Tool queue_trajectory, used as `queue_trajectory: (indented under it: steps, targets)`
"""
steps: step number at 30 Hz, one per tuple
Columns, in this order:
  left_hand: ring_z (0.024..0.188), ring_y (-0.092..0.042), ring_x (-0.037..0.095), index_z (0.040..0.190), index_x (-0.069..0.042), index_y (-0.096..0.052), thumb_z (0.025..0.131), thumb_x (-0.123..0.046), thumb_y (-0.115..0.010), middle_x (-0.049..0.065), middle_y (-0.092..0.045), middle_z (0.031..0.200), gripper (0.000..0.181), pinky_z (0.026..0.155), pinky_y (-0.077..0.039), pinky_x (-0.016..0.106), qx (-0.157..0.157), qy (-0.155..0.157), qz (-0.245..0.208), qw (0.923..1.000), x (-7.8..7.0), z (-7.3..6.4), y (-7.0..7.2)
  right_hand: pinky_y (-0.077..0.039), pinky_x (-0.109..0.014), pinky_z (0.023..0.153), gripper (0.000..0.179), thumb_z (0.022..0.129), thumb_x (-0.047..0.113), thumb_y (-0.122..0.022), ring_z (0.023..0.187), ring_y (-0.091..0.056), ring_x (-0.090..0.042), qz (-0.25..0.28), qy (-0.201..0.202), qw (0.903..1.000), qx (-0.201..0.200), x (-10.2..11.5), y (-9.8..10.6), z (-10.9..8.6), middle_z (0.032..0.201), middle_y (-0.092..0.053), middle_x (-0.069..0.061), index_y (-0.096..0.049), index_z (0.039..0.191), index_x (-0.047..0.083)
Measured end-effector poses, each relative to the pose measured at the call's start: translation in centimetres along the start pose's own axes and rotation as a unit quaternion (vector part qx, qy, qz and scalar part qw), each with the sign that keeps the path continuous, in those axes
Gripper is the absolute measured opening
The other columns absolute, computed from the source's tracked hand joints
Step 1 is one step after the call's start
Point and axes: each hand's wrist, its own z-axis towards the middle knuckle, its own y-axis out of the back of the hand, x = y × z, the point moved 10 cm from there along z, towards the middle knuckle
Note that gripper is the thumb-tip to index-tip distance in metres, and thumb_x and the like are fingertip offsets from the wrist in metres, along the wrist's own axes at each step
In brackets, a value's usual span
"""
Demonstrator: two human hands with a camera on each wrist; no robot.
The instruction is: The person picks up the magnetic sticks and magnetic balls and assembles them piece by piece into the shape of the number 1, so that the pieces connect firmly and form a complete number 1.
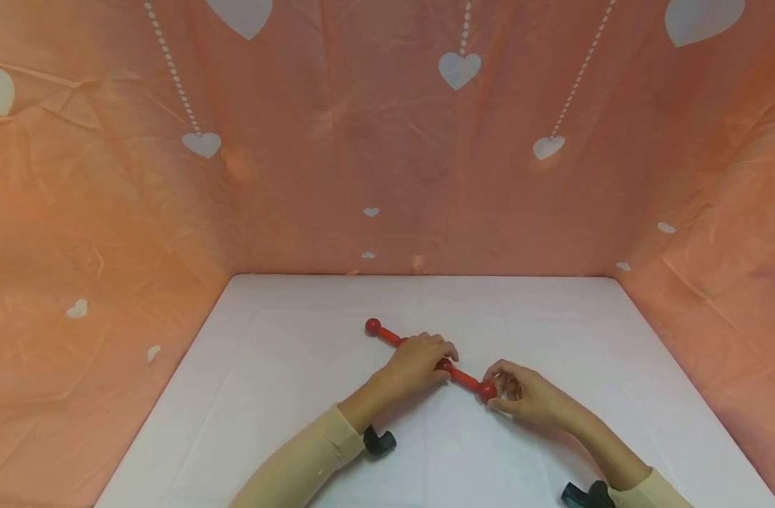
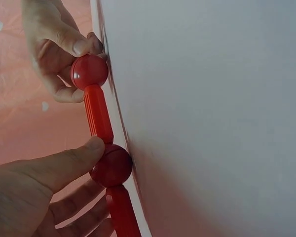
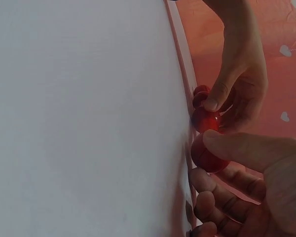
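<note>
A red ball-and-stick chain (image 1: 465,379) runs slantwise over the table, from a ball (image 1: 373,327) at its far left to an end ball (image 1: 486,391) at the near right. My left hand (image 1: 418,361) covers part of the chain and pinches a middle ball (image 2: 112,165), thumb on one side and fingers behind. At the right end, my right hand (image 1: 530,396) holds the end ball between thumb and fingers; the right wrist view shows the thumb on top of that ball (image 3: 207,154). A ribbed red stick (image 2: 98,113) joins the two held balls.
The white table (image 1: 286,395) has an orange cloth (image 1: 387,155) with pale hearts behind it and along both sides. Black wrist devices sit below the left wrist (image 1: 379,442) and right wrist (image 1: 587,495), close over the tabletop.
</note>
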Motion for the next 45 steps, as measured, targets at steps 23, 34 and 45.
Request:
queue_trajectory:
  steps: [23, 34, 45]
  targets:
    - [0.075, -0.054, 0.007, 0.121, -0.022, -0.079, 0.094, -0.034, -0.086, -0.011, -0.061, 0.079, 0.031, 0.074, -0.047, 0.023, -0.016, 0.076, 0.014, 0.9969, 1.8, -1.0, 0.2, -0.05, -0.025, 0.074, 0.03, 0.098, 0.017, -0.079, 0.087, -0.056, -0.009, 0.013, 0.026, 0.9994, 0.018, 0.6, -0.3, -0.2, 0.098, -0.064, 0.005, -0.066, 0.125, 0.013]
    - [0.073, -0.054, 0.006, 0.122, -0.022, -0.078, 0.094, -0.03, -0.086, -0.012, -0.063, 0.075, 0.031, 0.07, -0.046, 0.023, -0.018, 0.079, -0.029, 0.9963, 2.1, -1.5, 0.4, -0.048, -0.026, 0.075, 0.029, 0.097, 0.023, -0.081, 0.086, -0.056, -0.008, 0.012, 0.033, 0.999, 0.029, 1.0, -1.1, -0.4, 0.095, -0.064, 0.007, -0.066, 0.122, 0.018]
    - [0.076, -0.057, 0.005, 0.121, -0.022, -0.078, 0.094, -0.029, -0.086, -0.012, -0.067, 0.08, 0.029, 0.073, -0.048, 0.024, -0.016, 0.071, -0.047, 0.9962, 2.4, -2.0, 0.6, -0.049, -0.026, 0.075, 0.028, 0.098, 0.022, -0.081, 0.086, -0.057, -0.007, 0.023, 0.044, 0.9982, 0.034, 2.1, -2.1, -0.6, 0.095, -0.065, 0.009, -0.066, 0.12, 0.019]
